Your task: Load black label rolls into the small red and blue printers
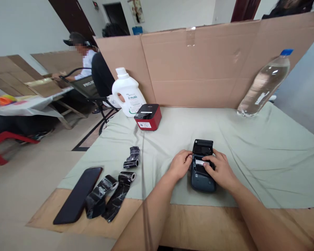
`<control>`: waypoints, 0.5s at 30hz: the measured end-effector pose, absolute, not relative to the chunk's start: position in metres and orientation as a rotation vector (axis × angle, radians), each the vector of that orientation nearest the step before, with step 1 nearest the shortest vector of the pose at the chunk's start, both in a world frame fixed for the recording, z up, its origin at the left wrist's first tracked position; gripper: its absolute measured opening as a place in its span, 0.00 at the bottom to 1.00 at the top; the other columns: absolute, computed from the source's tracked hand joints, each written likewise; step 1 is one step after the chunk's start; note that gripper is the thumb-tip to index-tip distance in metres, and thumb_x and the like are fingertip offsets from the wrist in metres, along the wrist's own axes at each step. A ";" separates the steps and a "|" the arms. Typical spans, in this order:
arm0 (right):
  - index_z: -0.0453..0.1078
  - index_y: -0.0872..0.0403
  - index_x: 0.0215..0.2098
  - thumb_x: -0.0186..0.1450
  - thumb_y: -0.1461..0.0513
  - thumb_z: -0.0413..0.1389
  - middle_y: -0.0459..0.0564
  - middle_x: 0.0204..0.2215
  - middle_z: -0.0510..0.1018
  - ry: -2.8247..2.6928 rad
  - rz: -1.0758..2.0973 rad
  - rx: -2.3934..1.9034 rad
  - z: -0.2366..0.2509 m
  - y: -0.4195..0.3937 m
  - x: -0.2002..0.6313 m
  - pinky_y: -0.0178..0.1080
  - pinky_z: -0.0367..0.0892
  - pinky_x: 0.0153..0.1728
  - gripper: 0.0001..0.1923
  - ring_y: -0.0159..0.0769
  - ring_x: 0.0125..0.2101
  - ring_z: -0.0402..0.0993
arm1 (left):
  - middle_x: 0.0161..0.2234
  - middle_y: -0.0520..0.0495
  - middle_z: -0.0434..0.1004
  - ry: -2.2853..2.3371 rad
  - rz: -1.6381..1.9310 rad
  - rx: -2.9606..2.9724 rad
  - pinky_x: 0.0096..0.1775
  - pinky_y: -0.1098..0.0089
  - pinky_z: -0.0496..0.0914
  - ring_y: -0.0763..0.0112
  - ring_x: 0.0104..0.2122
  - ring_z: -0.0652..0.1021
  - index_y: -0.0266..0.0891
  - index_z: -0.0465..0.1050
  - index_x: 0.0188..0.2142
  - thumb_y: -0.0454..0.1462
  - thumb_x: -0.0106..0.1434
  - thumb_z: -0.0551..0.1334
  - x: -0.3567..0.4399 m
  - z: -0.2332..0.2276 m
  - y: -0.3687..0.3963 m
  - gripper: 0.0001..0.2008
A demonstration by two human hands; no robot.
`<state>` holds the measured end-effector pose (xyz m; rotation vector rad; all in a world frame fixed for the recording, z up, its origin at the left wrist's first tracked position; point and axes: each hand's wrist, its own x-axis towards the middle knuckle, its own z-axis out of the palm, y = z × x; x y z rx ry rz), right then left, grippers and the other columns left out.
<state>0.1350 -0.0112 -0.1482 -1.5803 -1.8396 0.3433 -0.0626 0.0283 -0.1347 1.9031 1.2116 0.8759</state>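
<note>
A small dark portable printer (203,183) lies on the green cloth, its black lid (203,147) raised at the far end. Inside its compartment shows a short white roll (199,162) with black material beside it. My left hand (180,164) grips the printer's left edge near the hinge, its fingers bent and closed. From the right, my right hand (221,169) reaches over the compartment. Its thumb and forefinger close on the white roll's right end, which they partly cover.
Left of me lie several black ribbon rolls (131,163), partly unwound, and a black phone-like slab (78,195). Farther back stand a red-and-black box (154,120), a white jug (129,94) and a tilted water bottle (267,85) against a cardboard screen (193,69). Another person (86,64) sits at left.
</note>
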 end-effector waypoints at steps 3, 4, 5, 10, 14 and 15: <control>0.77 0.47 0.42 0.60 0.54 0.54 0.53 0.57 0.67 -1.943 0.310 -1.592 -0.143 -0.012 0.138 0.58 0.58 0.55 0.14 0.54 0.57 0.58 | 0.41 0.42 0.75 1.256 0.852 1.917 0.47 0.62 0.68 0.62 0.40 0.74 0.38 0.75 0.42 0.35 0.63 0.54 -0.061 -0.136 0.028 0.12; 0.77 0.47 0.41 0.60 0.54 0.54 0.53 0.56 0.67 -1.961 0.312 -1.600 -0.141 -0.013 0.139 0.58 0.59 0.55 0.14 0.54 0.57 0.59 | 0.40 0.43 0.75 1.262 0.847 1.915 0.46 0.63 0.68 0.63 0.39 0.74 0.38 0.75 0.41 0.35 0.62 0.55 -0.061 -0.136 0.028 0.12; 0.76 0.47 0.39 0.60 0.54 0.54 0.53 0.54 0.68 -1.970 0.327 -1.608 -0.139 -0.013 0.139 0.57 0.60 0.54 0.13 0.53 0.56 0.59 | 0.40 0.44 0.75 1.262 0.842 1.913 0.46 0.63 0.68 0.63 0.39 0.74 0.39 0.74 0.40 0.35 0.62 0.55 -0.060 -0.137 0.028 0.11; 0.71 0.48 0.31 0.59 0.55 0.54 0.50 0.37 0.72 -1.937 0.554 -1.575 -0.136 -0.011 0.137 0.49 0.65 0.47 0.07 0.47 0.45 0.66 | 0.41 0.43 0.74 1.221 0.952 1.864 0.45 0.63 0.69 0.64 0.38 0.74 0.39 0.73 0.42 0.34 0.60 0.57 -0.061 -0.136 0.026 0.11; 0.69 0.49 0.31 0.60 0.55 0.54 0.49 0.35 0.72 -1.913 0.595 -1.534 -0.138 -0.010 0.135 0.47 0.64 0.45 0.08 0.45 0.42 0.67 | 0.55 0.41 0.66 1.062 1.111 1.954 0.57 0.56 0.61 0.56 0.56 0.66 0.42 0.75 0.42 0.34 0.58 0.61 -0.061 -0.129 0.019 0.12; 0.69 0.49 0.31 0.60 0.54 0.54 0.49 0.35 0.72 -1.914 0.595 -1.526 -0.138 -0.010 0.135 0.47 0.64 0.45 0.08 0.45 0.42 0.67 | 0.60 0.42 0.62 1.027 1.072 2.003 0.61 0.52 0.55 0.52 0.62 0.60 0.43 0.76 0.41 0.35 0.58 0.62 -0.061 -0.127 0.017 0.11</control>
